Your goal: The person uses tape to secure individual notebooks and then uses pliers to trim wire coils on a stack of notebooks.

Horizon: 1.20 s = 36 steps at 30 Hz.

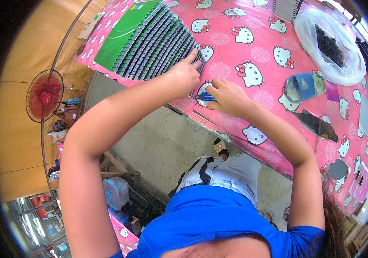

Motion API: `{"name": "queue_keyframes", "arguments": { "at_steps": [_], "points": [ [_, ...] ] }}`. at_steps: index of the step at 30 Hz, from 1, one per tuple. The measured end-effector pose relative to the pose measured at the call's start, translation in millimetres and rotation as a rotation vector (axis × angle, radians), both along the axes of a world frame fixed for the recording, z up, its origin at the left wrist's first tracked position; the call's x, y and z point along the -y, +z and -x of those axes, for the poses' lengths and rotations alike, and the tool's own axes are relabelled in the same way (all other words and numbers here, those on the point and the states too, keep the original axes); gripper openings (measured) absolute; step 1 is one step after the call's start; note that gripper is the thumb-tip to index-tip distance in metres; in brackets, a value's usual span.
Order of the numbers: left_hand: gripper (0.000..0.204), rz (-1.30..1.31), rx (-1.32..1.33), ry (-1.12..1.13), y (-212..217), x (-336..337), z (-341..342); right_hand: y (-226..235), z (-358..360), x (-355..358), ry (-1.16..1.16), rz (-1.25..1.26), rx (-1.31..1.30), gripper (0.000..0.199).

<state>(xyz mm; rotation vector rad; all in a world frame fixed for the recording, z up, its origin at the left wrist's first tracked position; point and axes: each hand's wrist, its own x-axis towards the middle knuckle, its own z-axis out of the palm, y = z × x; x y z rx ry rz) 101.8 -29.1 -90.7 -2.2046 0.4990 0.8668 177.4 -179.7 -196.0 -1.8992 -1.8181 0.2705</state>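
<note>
A fanned-out row of spiral notebooks (151,45) with black coil bindings lies at the table's far left, a green cover showing at its left end. My left hand (187,74) rests on the row's right end, fingers apart, with the index finger stretched along the coils. Just right of it, my right hand (227,96) is closed around blue-handled pliers (205,97). Their jaws point left, close to the near corner of the last notebook; exactly what they touch is too small to tell.
On the pink patterned table (218,34), a clear plastic bag (351,64) holds black coils. A blue roll-shaped thing (302,87) and a dark flat piece (317,124) lie to the right. A red fan (46,96) stands left, beyond the table edge.
</note>
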Motion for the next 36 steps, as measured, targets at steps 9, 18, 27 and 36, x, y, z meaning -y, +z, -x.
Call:
{"name": "queue_keyframes", "arguments": {
  "at_steps": [9,18,27,36],
  "points": [
    [0.022,0.041,0.016,0.027,4.9,5.5,-2.2,2.2,-3.0,-4.3,-0.033,-0.128,0.195,0.039],
    [0.020,0.060,0.012,0.036,5.2,6.3,-4.7,26.4,-21.9,-36.5,0.012,0.466,-0.346,0.041],
    [0.021,0.068,-0.007,0.066,5.7,7.6,-6.4,-0.3,-5.1,-17.0,-0.049,-0.193,0.065,0.038],
    [0.021,0.070,0.001,0.063,5.5,5.7,-4.4,4.8,-3.1,-16.4,-0.067,-0.194,0.135,0.036]
  ]
}}
